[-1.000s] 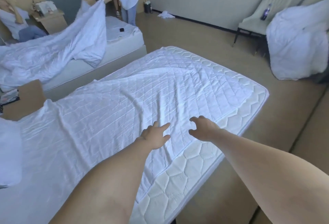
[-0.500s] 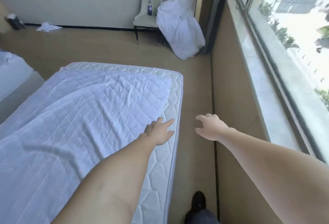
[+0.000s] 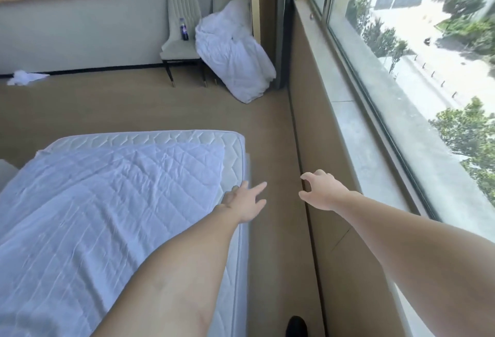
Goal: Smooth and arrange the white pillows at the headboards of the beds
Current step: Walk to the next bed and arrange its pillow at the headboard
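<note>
A bed with a bare quilted mattress (image 3: 235, 154) fills the lower left, and a white quilted pad (image 3: 107, 202) lies creased over most of it. No pillow and no headboard are in view. My left hand (image 3: 245, 202) hovers over the mattress's right edge, fingers spread, holding nothing. My right hand (image 3: 320, 192) is stretched out over the floor strip beside the bed, fingers curled loosely apart and empty.
A white bundle of bedding (image 3: 233, 52) leans against two pale chairs (image 3: 182, 28) at the far wall; a dark bottle (image 3: 183, 30) stands on one seat. A crumpled white cloth (image 3: 24, 77) lies on the floor. A low wall and window sill (image 3: 356, 111) run along the right.
The view has swung right, away from the second bed and the other people, toward the window. Both hands have shifted from over the mattress to its right edge and the floor beside it.
</note>
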